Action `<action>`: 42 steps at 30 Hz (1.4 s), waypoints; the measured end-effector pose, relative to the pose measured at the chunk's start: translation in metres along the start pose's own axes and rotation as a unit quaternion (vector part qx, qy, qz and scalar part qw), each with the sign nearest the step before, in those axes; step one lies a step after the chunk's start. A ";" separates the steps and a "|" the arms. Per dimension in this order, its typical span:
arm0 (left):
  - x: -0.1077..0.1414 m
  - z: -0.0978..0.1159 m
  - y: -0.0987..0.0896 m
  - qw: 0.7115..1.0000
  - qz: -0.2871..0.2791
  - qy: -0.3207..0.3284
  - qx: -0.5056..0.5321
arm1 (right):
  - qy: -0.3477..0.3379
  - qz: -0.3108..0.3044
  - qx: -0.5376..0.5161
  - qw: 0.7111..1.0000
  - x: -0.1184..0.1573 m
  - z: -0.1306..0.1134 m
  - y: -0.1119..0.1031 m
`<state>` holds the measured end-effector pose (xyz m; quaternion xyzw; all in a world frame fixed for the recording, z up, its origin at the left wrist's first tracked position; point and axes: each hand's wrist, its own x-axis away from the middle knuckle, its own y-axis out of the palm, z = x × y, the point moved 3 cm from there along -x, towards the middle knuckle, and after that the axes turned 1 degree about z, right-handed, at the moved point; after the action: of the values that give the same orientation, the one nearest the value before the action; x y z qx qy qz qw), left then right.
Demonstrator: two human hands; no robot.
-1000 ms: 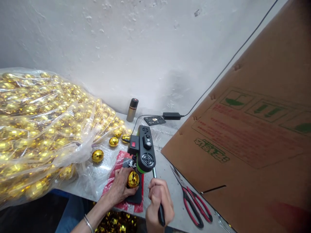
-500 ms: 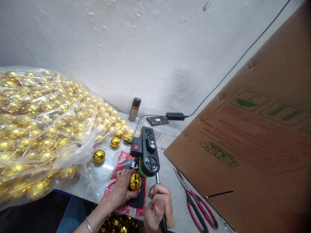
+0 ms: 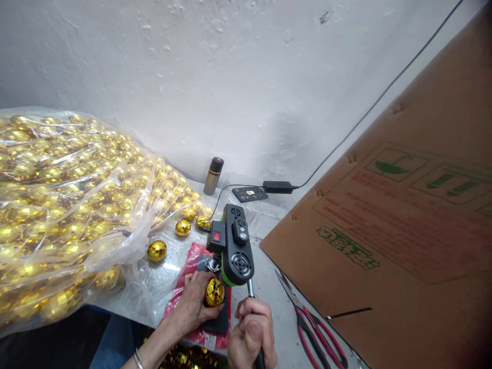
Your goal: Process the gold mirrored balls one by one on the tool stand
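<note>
My left hand (image 3: 195, 300) is closed around a gold mirrored ball (image 3: 214, 292), with dark slots on its upper side. It holds the ball low, beneath the front end of a small black and green bench drill press (image 3: 237, 246) that has a red switch. The drill bit is hidden from this angle. My right hand (image 3: 251, 333) wraps round the press's lever handle (image 3: 260, 359), a metal rod with a black grip. Red plastic (image 3: 188, 264) lies under the dark base of the press.
A clear bag of gold balls (image 3: 77, 205) fills the left. Several loose balls (image 3: 157, 251) lie beside it. Red-handled scissors (image 3: 307, 323) and a large cardboard box (image 3: 384, 230) stand right. Behind are a spray can-like bottle (image 3: 213, 176), a dark phone-like slab (image 3: 249, 193) and a power adapter (image 3: 277, 187).
The whole view has shifted very slightly. Both hands keep their holds on the ball and the lever, with no clear movement of either.
</note>
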<state>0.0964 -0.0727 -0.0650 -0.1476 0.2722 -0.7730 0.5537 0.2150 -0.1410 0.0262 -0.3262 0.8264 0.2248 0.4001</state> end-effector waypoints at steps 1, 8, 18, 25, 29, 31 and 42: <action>0.000 -0.001 0.001 1.000 0.000 0.005 0.000 | -0.009 -0.001 0.002 1.000 0.001 0.001 -0.001; 0.000 -0.007 0.006 1.000 0.004 0.022 -0.005 | -0.024 -0.005 0.017 1.000 0.004 0.009 -0.001; -0.001 -0.005 0.005 1.000 0.016 0.023 -0.007 | -0.031 0.001 0.023 0.999 0.000 0.007 0.000; -0.001 -0.003 0.005 0.999 0.030 0.024 -0.023 | -0.045 -0.024 0.041 0.998 0.005 0.008 -0.001; -0.002 -0.002 -0.001 0.999 0.017 0.020 -0.025 | -0.064 -0.049 0.060 0.995 0.013 0.014 -0.004; -0.002 -0.002 -0.003 0.999 0.007 0.020 -0.024 | -0.072 -0.055 0.066 0.994 0.013 0.015 -0.004; 0.010 -0.012 -0.006 0.996 0.034 0.068 -0.040 | 0.033 -0.117 0.051 0.991 -0.061 -0.041 0.002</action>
<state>0.0815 -0.0778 -0.0720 -0.1074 0.3452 -0.7504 0.5533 0.2206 -0.1435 0.0994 -0.4076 0.8056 0.1230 0.4119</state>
